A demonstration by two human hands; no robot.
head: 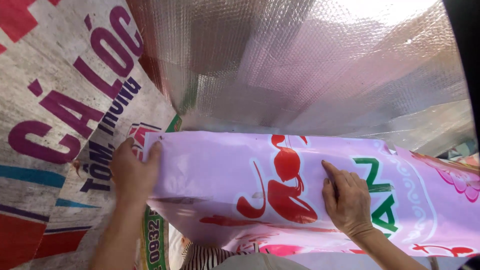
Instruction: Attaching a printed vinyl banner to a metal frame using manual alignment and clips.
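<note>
Left hand (131,170) comes up from six o'clock on a bare forearm, back of the hand to the camera, fingers curled over the left edge of the pale pink woven plastic sack with red and green printing (225,175), thumb on top of the pink face, so it grips that edge. Right hand (347,200) reaches in from five o'clock, palm down, fingers together and stretched toward eleven o'clock, pressing flat on the sack's face; it is open, holding nothing, and rests just beside a large green letter. The sack itself spans the lower half of the view from nine to three o'clock, stretched between the two hands, its top edge running level across the middle with a red figure printed between the hands.

Further out: at twelve o'clock, above that edge, a shiny translucent woven plastic sheet (320,65) bellies up and catches the light. From nine to eleven o'clock lies a white woven sack with purple lettering and red and blue stripes (55,100), passing under the left hand. At six o'clock, a scrap of black-and-white striped cloth (207,257) peeks out below the pink sack.
</note>
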